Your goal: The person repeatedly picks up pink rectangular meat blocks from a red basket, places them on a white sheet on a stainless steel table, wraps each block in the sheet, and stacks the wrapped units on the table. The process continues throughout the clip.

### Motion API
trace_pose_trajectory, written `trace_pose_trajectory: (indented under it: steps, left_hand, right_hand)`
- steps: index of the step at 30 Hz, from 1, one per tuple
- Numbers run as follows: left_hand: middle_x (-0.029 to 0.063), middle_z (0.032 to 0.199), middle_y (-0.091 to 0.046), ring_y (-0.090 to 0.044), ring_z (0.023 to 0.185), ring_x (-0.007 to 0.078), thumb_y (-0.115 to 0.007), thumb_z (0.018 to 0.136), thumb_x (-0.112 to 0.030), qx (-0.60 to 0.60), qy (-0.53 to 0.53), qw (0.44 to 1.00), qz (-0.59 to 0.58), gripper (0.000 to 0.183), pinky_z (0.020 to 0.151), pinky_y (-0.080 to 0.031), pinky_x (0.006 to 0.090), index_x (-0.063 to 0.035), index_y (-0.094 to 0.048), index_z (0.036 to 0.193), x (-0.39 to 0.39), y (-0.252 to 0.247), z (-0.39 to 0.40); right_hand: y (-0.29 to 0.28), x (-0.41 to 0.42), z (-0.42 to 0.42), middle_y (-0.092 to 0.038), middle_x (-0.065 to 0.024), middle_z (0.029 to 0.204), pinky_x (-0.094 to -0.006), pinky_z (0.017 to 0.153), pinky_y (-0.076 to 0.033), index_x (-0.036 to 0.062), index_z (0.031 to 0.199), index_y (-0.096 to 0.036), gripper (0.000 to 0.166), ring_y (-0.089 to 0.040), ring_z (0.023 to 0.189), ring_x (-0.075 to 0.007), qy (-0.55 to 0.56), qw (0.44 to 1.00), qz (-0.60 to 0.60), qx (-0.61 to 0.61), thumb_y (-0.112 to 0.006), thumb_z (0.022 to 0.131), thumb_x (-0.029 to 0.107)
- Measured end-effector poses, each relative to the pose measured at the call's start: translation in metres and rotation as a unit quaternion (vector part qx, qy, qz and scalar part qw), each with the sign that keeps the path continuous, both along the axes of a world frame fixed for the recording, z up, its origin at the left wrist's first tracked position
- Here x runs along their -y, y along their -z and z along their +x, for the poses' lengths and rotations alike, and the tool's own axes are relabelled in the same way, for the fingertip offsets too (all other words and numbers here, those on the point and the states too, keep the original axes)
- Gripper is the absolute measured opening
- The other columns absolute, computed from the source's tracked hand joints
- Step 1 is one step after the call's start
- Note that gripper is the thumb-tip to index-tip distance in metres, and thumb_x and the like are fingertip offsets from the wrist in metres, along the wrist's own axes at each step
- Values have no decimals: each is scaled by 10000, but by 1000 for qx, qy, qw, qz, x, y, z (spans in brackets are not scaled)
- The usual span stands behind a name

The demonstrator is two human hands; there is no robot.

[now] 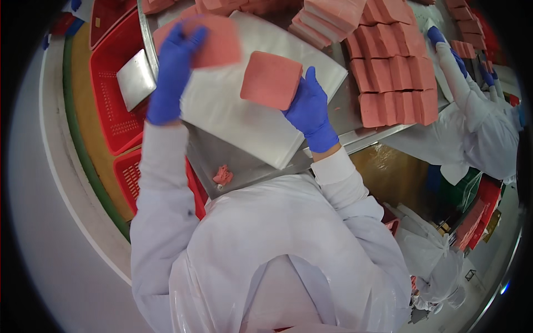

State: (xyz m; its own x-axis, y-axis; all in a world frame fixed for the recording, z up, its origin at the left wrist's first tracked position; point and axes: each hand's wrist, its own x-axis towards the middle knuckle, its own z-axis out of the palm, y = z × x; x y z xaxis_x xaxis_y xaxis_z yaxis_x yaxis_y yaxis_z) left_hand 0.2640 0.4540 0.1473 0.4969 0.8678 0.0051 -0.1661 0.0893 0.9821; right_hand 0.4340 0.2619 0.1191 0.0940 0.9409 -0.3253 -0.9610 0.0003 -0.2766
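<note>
Both hands wear blue gloves. My left hand [175, 70], slightly blurred, is at a squarish pink slab [218, 41] at the upper left; its fingers lie over the slab's left part, and whether they grip it is unclear. My right hand [310, 108] holds another squarish pink slab [271, 80] by its right edge, above a stack of whitish translucent sheets [250, 137]. The sheets lie on a steel table [200, 145]. Beyond my right hand, a stack of pink slabs with pale layers between them [325, 21] stands near the table's far side.
Rows of pink blocks [391, 75] cover the table's right part. Red perforated crates [112, 95] stand at left, one holding a metal plate [136, 80]. A pink scrap [223, 175] lies near the table's front edge. Co-workers in white [483, 120] are at right.
</note>
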Motion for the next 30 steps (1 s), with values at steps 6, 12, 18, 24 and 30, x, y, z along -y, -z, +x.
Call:
trace_pose_trajectory:
  steps: [6,12,18,24,30]
  left_hand:
    - [71,1158,-519,-516,973,118,-578,790,-2,-170,-27,958,231,418,835,-429,244,-77,-502,1194,114,-23,15]
    - [118,1064,-553,-559,935,197,-558,835,-173,-238,-114,933,243,428,771,-455,284,-118,-455,1247,123,-19,2]
    - [176,1014,-570,-570,943,295,-440,905,-285,-158,-209,942,208,326,789,-441,328,-48,-443,1129,106,11,21]
    - [153,863,-551,-548,802,341,-483,830,-361,-451,-257,807,282,390,724,-443,399,-67,-479,1086,94,56,32]
    - [134,1033,-528,-530,931,240,-550,817,-207,-315,-87,929,176,356,778,-432,329,-72,-489,1140,41,11,-34]
  right_hand:
    - [-19,-3,-24,-423,-90,1271,-344,978,-337,41,1276,-356,631,-419,1163,-210,-65,996,42,-45,-352,879,530]
    - [-21,1,-39,-464,-95,1224,-336,939,-368,33,1250,-366,561,-454,1125,-228,-61,965,-15,254,-490,860,417]
    - [-35,-59,-39,-586,-228,884,-405,721,-460,76,1035,-478,302,-564,843,-406,56,673,-63,735,-524,836,299]
    - [9,-47,-13,-574,-148,907,-371,751,-428,85,1080,-479,342,-561,863,-324,51,411,-50,909,-548,826,304]
    - [9,20,15,-556,-68,869,-370,760,-429,143,1037,-566,285,-547,804,-261,-384,189,334,840,-602,780,261]
